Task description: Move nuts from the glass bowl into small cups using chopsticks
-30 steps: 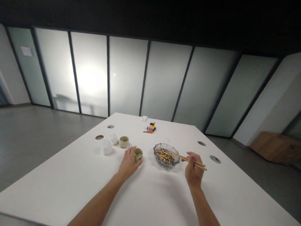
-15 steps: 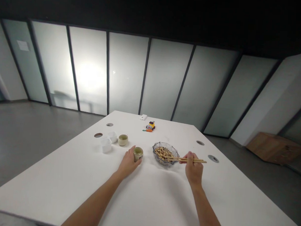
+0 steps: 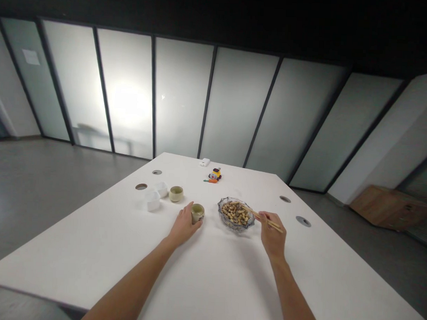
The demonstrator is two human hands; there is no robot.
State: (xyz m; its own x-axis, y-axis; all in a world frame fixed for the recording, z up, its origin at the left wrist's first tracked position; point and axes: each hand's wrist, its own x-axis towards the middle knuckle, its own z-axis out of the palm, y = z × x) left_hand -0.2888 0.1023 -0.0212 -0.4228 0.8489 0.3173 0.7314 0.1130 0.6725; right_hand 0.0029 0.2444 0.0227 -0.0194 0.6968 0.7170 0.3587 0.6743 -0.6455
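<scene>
My left hand [image 3: 183, 225] is curled round the side of a small green tea cup [image 3: 198, 214] that stands on the white table. Wooden chopsticks [image 3: 267, 221] are gripped in my right hand [image 3: 273, 234], pointing left over the rim of a glass bowl [image 3: 222, 219]. Peanuts [image 3: 237, 212] fill the bowl, and the chopstick tips reach in among them. Whether a peanut is pinched between the tips is too small to tell. A second green cup [image 3: 176, 193] stands beyond my left hand, beside two white cups [image 3: 152, 201].
Farther back on the table [image 3: 209, 281] are a yellow toy car [image 3: 216, 173], a small orange carrot-like piece [image 3: 211, 181] and a white box-like device [image 3: 205, 162]. Round cable holes [image 3: 303, 221] lie along both sides. Frosted glass panels stand behind.
The chopsticks have swung from nearly level to slanted, with their tips now farther back in the bowl. My right hand has turned with them. My left hand stays on the cup.
</scene>
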